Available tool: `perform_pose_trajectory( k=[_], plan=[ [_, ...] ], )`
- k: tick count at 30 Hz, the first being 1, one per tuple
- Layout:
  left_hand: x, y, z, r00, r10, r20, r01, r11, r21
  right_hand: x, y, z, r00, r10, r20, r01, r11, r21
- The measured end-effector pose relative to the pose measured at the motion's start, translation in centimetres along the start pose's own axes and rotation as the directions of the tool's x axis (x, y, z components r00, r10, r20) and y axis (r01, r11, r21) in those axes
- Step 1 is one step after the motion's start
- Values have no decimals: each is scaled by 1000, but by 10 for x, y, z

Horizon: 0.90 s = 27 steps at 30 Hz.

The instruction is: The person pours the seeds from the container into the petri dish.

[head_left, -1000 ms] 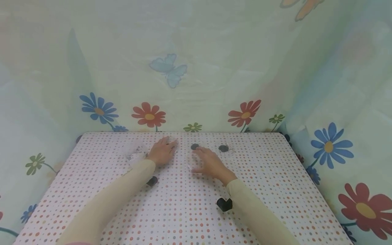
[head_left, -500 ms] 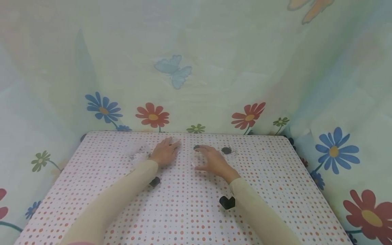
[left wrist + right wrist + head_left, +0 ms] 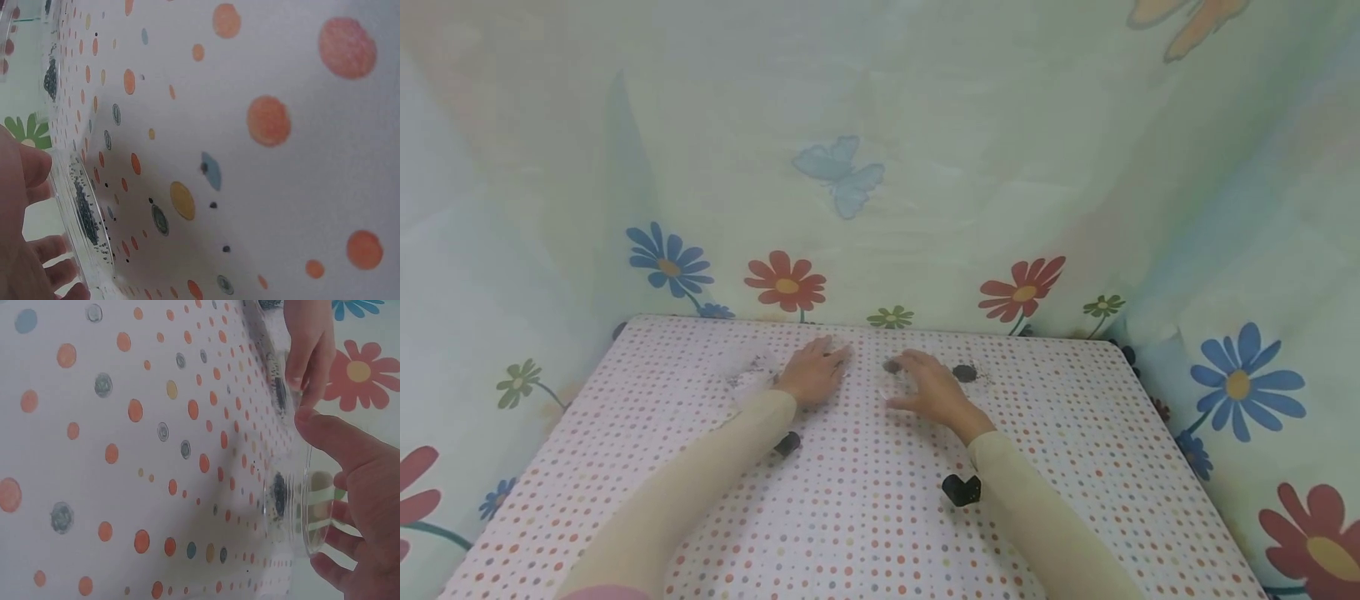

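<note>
In the head view my left hand is at the far middle of the dotted table, palm down. The left wrist view shows its thumb and fingers around the rim of a clear round dish of dark granules. My right hand is across from it. Its thumb and fingers hold a clear round lid by the edge, on or just above a second dish with dark granules; whether they touch I cannot tell.
Another patch of dark granules lies right of my right hand, and scattered granules lie left of my left hand. Black objects show beside the forearms. A flowered curtain rises behind the table. Loose granules dot the tabletop.
The head view has turned slightly left, so everything sits further right. My right fingers now cover more of the dark granules near them. The left hand stays at its dish.
</note>
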State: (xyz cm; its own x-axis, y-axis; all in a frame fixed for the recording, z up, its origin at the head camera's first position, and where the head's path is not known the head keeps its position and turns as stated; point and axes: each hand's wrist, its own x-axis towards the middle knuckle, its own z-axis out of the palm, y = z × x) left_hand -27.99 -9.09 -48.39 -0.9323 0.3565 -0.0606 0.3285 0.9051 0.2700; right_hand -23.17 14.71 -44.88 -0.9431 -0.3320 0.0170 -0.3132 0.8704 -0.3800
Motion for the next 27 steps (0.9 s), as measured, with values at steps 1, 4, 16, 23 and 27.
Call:
perform_pose_trajectory(
  k=[1,4,16,23,27],
  plan=[
    [0,0,0,1000,-1,4,1,1000,-2,0,1,0,1000,2,0,-2,1000,4],
    [1,-1,1,1000,0,8,0,1000,-3,2,2,1,1000,0,-12,0,1000,-5],
    [3,-4,7,999,11,-39,-11,1000,11,12,4,4,999,25,-25,-25,1000,-7],
    [3,-3,6,998,17,-57,-15,999,32,16,5,4,999,24,-25,-24,1000,4],
    [3,-4,6,999,15,-48,-13,999,38,19,6,5,999,23,-23,-23,1000,16]
  ],
)
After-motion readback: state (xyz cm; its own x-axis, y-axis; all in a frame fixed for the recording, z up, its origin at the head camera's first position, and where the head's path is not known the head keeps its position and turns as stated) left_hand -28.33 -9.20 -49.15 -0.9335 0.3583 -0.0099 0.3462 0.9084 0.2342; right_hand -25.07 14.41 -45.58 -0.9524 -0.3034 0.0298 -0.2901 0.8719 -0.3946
